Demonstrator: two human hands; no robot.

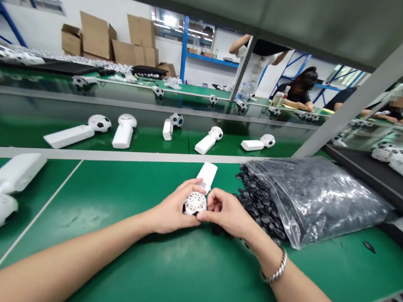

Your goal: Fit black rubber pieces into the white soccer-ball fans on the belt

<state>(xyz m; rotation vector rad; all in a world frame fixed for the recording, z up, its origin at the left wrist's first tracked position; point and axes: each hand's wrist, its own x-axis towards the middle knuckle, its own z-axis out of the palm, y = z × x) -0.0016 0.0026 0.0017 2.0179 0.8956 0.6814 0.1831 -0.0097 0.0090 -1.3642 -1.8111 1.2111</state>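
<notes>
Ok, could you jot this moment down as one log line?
left hand: holds white gadget | right hand: at its ball end | near right hand: black pieces, plastic bag | below: green tabletop

Underside of the white latticed ball (195, 202) (behind the left hand (172, 211)) out of sight

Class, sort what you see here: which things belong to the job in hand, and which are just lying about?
Probably part of the job:
ball-headed white unit, in the left hand, right hand at its ball
loose black pieces
clear plastic bag beside them
similar white units beyond

Seemingly just lying about:
cardboard boxes
plastic bottles
</notes>
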